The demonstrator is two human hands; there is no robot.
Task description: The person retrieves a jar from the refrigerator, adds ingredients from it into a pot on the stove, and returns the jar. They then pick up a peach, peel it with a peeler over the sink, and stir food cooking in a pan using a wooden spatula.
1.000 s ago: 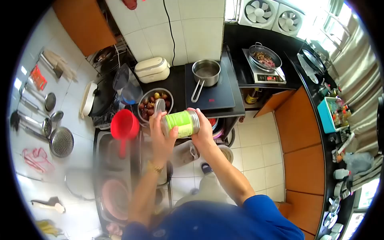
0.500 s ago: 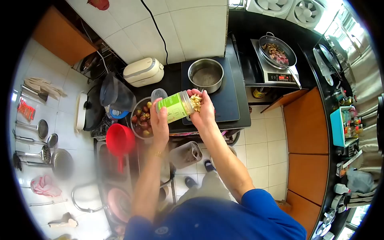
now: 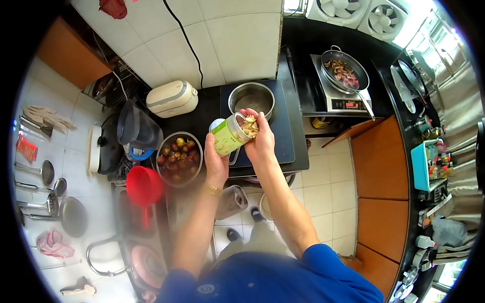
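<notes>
My left hand (image 3: 216, 160) grips a clear jar with a green label (image 3: 226, 138), its open mouth tipped toward my right hand. Pale yellowish dried slices (image 3: 249, 126) fill the mouth of the jar and lie against the cupped palm of my right hand (image 3: 262, 140). Just beyond both hands, a steel pot (image 3: 233, 103) stands on the dark cooktop (image 3: 285, 136), partly covered by my right fingers. Part of a round pale disc (image 3: 216, 122) shows behind the jar. To the left sits a bowl (image 3: 198, 170) of round reddish-brown and greenish fruits.
A cream lidded appliance (image 3: 172, 99) stands at the back by the wall. On the right, a frying pan (image 3: 365, 76) with meat and brown pieces rests on a lit induction cooker (image 3: 336, 104). A red ladle-shaped scoop (image 3: 144, 186) lies at the sink, and a clear bin (image 3: 233, 202) stands below the counter.
The jar is tipped more steeply, and more slices show at its mouth and in my right palm. My left hand has shifted lower along the jar. The whole view has moved slightly.
</notes>
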